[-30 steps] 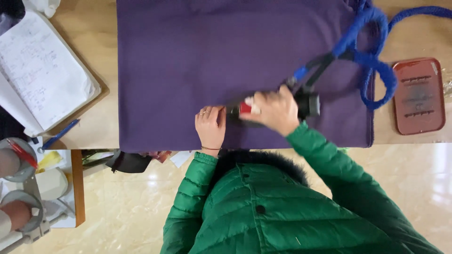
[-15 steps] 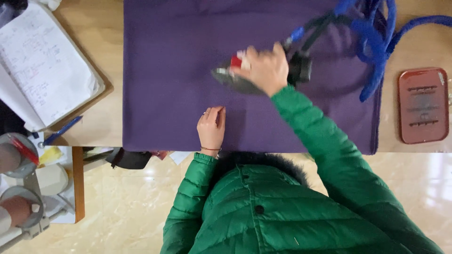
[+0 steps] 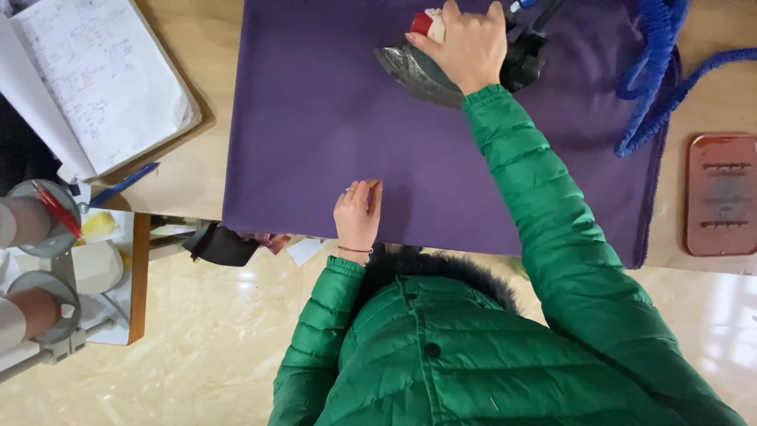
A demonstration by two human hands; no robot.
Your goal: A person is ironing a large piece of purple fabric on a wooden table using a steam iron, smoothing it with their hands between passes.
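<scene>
Right hand (image 3: 467, 43): closed round the handle of a clothes iron (image 3: 426, 69), fingers wrapped over the top, arm stretched far out in a green padded sleeve. The iron lies flat on the purple cloth (image 3: 315, 118), at the cloth's far edge, point toward its left side. One second back the iron sat at the cloth's near edge, close beside the other hand; half a second back it was mid-cloth. It has thus travelled straight across the cloth, away from the body, so one full stroke over that strip looks done, as a judgement.

Left hand (image 3: 359, 213): open and flat, palm down, fingers together, holding nothing; it presses on the cloth's near edge and has kept that place throughout, pinning the cloth against the pull of the iron.

Purple cloth: spread smooth over the wooden table (image 3: 201, 170), covering most of it.

Blue cord (image 3: 658, 75): coiled and looped over the cloth's far right corner, running off to the right.

Reddish-brown tray (image 3: 721, 193): on the table, right of the cloth, apart from it.

Open notebook (image 3: 95, 79): left of the cloth, handwritten pages up; a blue pen (image 3: 122, 184) just near of it.
</scene>
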